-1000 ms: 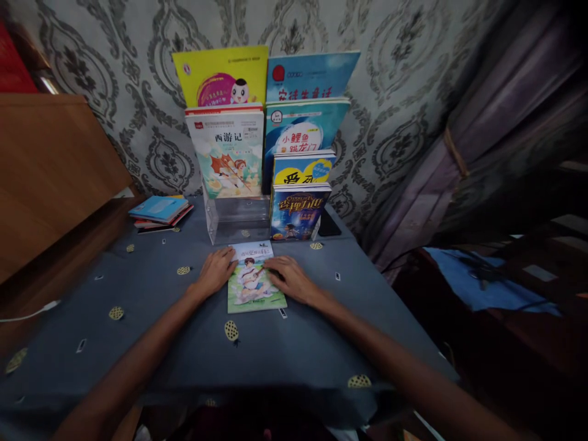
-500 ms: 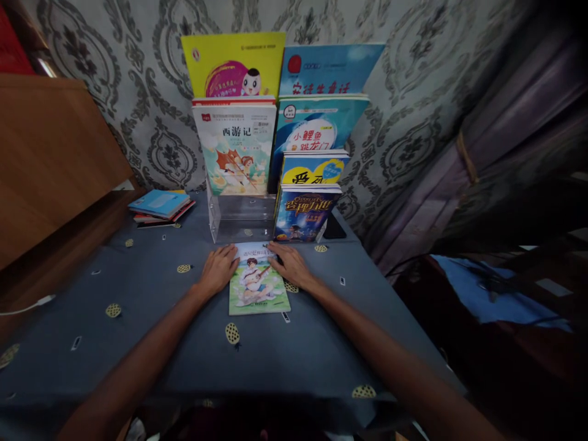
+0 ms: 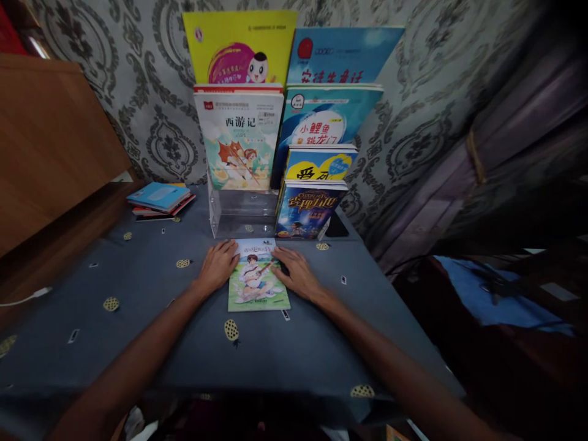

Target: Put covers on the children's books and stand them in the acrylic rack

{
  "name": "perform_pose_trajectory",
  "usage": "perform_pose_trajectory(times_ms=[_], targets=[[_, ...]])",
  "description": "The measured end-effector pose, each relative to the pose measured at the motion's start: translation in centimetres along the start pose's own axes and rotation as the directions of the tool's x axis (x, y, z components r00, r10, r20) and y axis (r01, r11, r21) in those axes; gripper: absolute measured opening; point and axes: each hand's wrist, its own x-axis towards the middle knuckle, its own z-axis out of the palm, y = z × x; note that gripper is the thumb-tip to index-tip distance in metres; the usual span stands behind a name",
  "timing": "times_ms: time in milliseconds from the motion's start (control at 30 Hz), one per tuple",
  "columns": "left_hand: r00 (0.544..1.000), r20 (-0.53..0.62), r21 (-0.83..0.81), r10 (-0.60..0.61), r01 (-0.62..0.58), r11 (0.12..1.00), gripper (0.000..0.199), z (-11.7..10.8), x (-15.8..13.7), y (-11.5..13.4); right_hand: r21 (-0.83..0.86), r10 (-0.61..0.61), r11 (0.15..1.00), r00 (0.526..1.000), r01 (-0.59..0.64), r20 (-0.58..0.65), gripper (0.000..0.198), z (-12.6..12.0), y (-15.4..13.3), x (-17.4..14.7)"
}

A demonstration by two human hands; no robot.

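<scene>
A small book (image 3: 258,288) with a green and pale blue cover lies flat on the tablecloth; its cover shows a seated figure playing a stringed instrument. My left hand (image 3: 218,264) rests along the book's upper left edge, fingers stretched forward and thumb touching the side. On the opposite edge, my right hand (image 3: 297,272) lies with fingers extended and its thumb reaching the cover. Neither hand is closed around the book. Just behind it stands a clear acrylic book rack (image 3: 243,214) with its lower left tier bare.
The rack holds a yellow book (image 3: 239,46), a white book (image 3: 241,147), blue books (image 3: 344,55) and a dark blue book (image 3: 312,211). A book stack (image 3: 160,199) lies left. A black phone-like object (image 3: 337,225) lies behind the rack's right side. A white cable (image 3: 32,296) crosses the left edge.
My right hand has slid slightly right and toward me along the book's edge, uncovering more of its top right corner. My left hand stays put. The camera view has shifted slightly.
</scene>
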Motion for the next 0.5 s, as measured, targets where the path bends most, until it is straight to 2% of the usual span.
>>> perform_pose_trajectory(times_ms=[67, 267, 500], targets=[[1.000, -0.002, 0.003, -0.002, 0.003, 1.000, 0.034, 0.0, 0.0, 0.1, 0.009, 0.005, 1.000, 0.998, -0.006, 0.055, 0.052, -0.4, -0.3, -0.7], [1.000, 0.010, 0.010, -0.006, 0.006, 1.000, 0.035, -0.2, 0.0, 0.2, 0.072, -0.020, 0.997, 0.968, 0.002, 0.252, 0.093, -2.0, -1.0, -2.2], [0.996, 0.028, -0.095, -0.091, 0.093, 0.991, 0.035, -0.6, -0.1, 0.5, 0.097, -0.050, 0.995, 0.926, 0.014, 0.375, 0.115, -3.2, -1.5, -2.1]])
